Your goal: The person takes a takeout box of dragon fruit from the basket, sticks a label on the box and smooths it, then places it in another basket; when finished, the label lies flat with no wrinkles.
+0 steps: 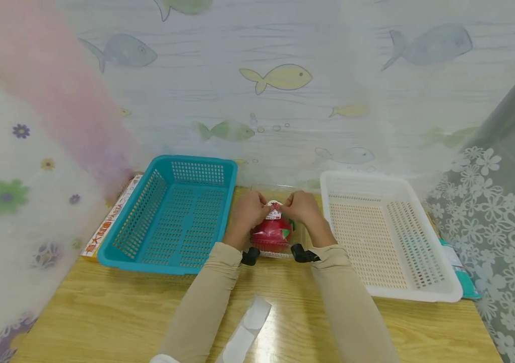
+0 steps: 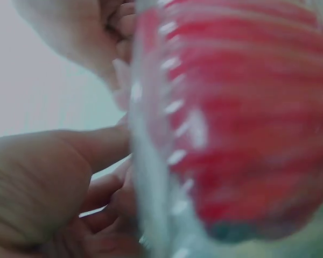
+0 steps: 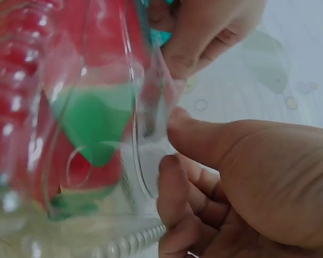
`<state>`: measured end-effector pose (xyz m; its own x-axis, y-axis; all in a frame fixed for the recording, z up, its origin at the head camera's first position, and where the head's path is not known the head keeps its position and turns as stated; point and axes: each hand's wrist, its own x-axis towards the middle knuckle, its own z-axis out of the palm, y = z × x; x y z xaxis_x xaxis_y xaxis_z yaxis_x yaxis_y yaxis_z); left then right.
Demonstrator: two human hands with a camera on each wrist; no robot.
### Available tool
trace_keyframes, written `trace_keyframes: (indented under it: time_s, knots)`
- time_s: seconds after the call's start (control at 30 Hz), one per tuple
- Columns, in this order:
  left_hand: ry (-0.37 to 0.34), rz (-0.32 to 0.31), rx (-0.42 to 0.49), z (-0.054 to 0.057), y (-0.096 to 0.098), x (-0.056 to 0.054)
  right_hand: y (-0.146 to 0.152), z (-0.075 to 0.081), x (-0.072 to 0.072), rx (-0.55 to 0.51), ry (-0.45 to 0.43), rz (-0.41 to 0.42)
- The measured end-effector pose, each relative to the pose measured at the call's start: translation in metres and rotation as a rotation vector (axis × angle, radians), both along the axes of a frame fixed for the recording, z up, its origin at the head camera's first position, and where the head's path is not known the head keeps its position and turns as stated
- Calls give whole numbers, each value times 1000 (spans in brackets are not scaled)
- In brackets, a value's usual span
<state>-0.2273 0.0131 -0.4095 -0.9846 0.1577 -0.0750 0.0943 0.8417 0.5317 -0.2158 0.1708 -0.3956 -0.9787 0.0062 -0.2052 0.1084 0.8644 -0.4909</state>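
Observation:
A clear plastic box (image 1: 270, 247) with ribbed edges holds a shiny red item (image 1: 271, 231) with a green patch, whose kind does not show. At its top is a white label (image 1: 273, 214) with red print. My left hand (image 1: 247, 210) pinches the label from the left, thumb pointing inward and fingers curled. From the other side my right hand (image 1: 304, 206) pinches the label's right edge, the thumbs close to each other. In the right wrist view the thumb and fingers of the right hand (image 3: 247, 172) lie right at the box's edge. The left wrist view is blurred.
A blue perforated basket (image 1: 189, 269) stands on the left, a white one (image 1: 413, 295) on the right. Beside them lie a printed packet (image 1: 111, 217) and a teal packet (image 1: 466, 282). A strip of round white stickers (image 1: 245, 330) lies on the wooden table (image 1: 103, 307) between the forearms.

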Motion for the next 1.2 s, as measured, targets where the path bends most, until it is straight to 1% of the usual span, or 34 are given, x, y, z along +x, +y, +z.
trace_keyframes:
  time_s: [0.1,0.2,0.33,0.43,0.53,0.67,0.73,0.8,0.9,0.93,1.03,1.1,1.2]
  knots:
    - [-50,-46,57,3,-6,-1,3,1,3,-23,7,35]
    - [-99,-81,85,6,-9,-1,4,1,5,-57,-17,51]
    - [-165,-108,87,7,-12,-1,6,2,9,-78,-55,77]
    - [-189,-120,85,7,-13,0,7,3,12,-84,-68,94]
    - [-166,-130,87,7,-15,4,7,2,15,-100,-59,94]
    - [-95,-121,130,4,-19,14,5,-2,21,-134,-2,94]
    - [-55,-128,168,2,-22,20,4,-5,26,-146,52,99]
    - [-20,-152,207,2,-25,26,3,-7,31,-153,115,94]
    - [23,-198,222,3,-30,34,0,-8,40,-160,215,67]
    - [25,-207,217,5,-31,36,-1,-8,43,-163,242,59]
    - [16,-222,193,9,-37,44,-5,-7,51,-181,283,30]
    - [-8,-228,183,11,-39,48,-7,-7,56,-190,298,19]
    - [-8,-260,185,11,-42,53,-9,-10,62,-204,309,4]
